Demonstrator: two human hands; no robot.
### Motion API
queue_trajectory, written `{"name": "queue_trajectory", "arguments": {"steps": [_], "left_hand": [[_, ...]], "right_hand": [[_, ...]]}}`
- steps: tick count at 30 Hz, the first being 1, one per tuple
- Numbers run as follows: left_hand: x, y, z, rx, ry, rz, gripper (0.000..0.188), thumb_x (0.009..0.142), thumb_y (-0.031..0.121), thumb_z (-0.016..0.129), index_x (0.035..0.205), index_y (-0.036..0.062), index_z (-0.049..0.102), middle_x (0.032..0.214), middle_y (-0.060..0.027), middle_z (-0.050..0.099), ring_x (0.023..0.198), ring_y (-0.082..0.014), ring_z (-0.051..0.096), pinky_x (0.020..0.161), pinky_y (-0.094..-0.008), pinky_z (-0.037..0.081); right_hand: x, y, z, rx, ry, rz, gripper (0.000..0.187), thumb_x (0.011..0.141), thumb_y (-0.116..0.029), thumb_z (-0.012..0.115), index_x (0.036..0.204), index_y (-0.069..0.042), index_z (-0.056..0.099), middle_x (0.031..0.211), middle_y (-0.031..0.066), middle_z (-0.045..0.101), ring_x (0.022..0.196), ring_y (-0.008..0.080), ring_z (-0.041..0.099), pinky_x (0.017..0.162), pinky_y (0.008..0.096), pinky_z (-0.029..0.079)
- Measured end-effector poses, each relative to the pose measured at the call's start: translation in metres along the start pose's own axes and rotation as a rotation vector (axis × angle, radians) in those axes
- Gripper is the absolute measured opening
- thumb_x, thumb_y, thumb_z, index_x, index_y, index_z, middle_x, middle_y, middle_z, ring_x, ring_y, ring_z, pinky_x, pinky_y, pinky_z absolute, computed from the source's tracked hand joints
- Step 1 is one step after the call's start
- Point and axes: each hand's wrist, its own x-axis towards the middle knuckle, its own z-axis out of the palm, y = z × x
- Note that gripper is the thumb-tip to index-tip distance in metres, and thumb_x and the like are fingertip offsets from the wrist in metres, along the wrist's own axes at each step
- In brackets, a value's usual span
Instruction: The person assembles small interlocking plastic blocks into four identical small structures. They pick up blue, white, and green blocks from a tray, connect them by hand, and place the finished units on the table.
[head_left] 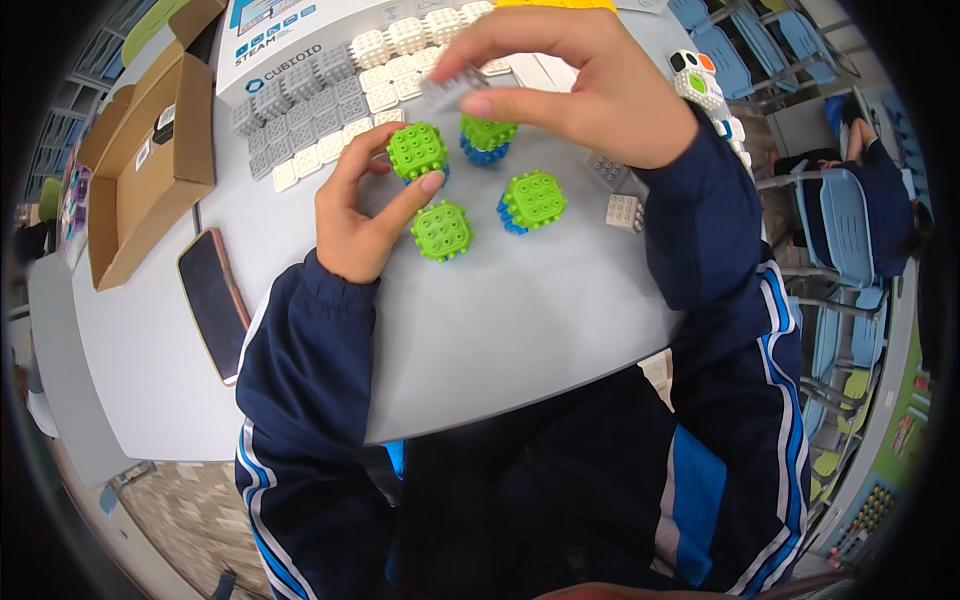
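My left hand grips a green studded block with blue under it, between thumb and fingers. Above the table my right hand pinches a grey studded block, partly blurred. Just below that grey block stands a second green-and-blue block, apart from or touching it, I cannot tell. Nearer to me are a green block and, to its right, another green block with blue at its side.
Grey blocks and white blocks line up before a white box. Two loose grey blocks lie by my right sleeve. At left are an open cardboard box and a phone. A white-and-orange device stands far right.
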Motion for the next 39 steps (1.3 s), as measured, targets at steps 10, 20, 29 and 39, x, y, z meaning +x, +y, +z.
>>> {"name": "queue_trajectory", "arguments": {"steps": [10, 20, 29, 39], "left_hand": [[-0.001, 0.000, 0.002, -0.126, 0.065, -0.058, 0.047, 0.080, 0.004, 0.080, 0.123, 0.0018, 0.061, 0.110, -0.0044, 0.066, 0.101, -0.0124, 0.059, 0.093, -0.0282, 0.043], [-0.001, 0.000, -0.002, -0.023, -0.008, -0.038, 0.050, 0.086, -0.002, 0.073, 0.132, -0.0001, 0.054, 0.116, -0.0059, 0.064, 0.107, -0.0140, 0.059, 0.096, -0.0286, 0.044], [-0.002, 0.001, 0.002, -0.081, 0.056, -0.044, 0.048, 0.080, 0.007, 0.082, 0.123, 0.0039, 0.061, 0.109, -0.0041, 0.069, 0.101, -0.0112, 0.061, 0.090, -0.0283, 0.044], [0.000, -0.001, -0.011, -0.021, -0.008, 0.055, 0.062, 0.075, 0.013, 0.086, 0.131, 0.0049, 0.059, 0.121, -0.0062, 0.067, 0.108, -0.0168, 0.061, 0.093, -0.0311, 0.045]], "right_hand": [[-0.042, 0.013, -0.052, -0.500, -0.339, 0.381, 0.019, 0.077, -0.009, 0.077, 0.093, -0.005, 0.068, 0.088, 0.0089, 0.068, 0.084, 0.0225, 0.064, 0.077, 0.0356, 0.052], [-0.043, 0.045, -0.031, -0.504, -0.390, 0.407, 0.032, 0.065, 0.005, 0.077, 0.094, -0.004, 0.066, 0.096, 0.0115, 0.070, 0.093, 0.0291, 0.068, 0.078, 0.0387, 0.054], [-0.042, 0.028, -0.040, -0.344, -0.461, 0.451, 0.027, 0.074, -0.001, 0.077, 0.098, -0.003, 0.067, 0.094, 0.0101, 0.070, 0.094, 0.0243, 0.067, 0.083, 0.0358, 0.052], [-0.016, 0.047, -0.027, -0.377, -0.167, 0.158, 0.020, 0.093, -0.020, 0.067, 0.107, -0.006, 0.069, 0.101, 0.0068, 0.072, 0.094, 0.0222, 0.066, 0.080, 0.0348, 0.052]]}}
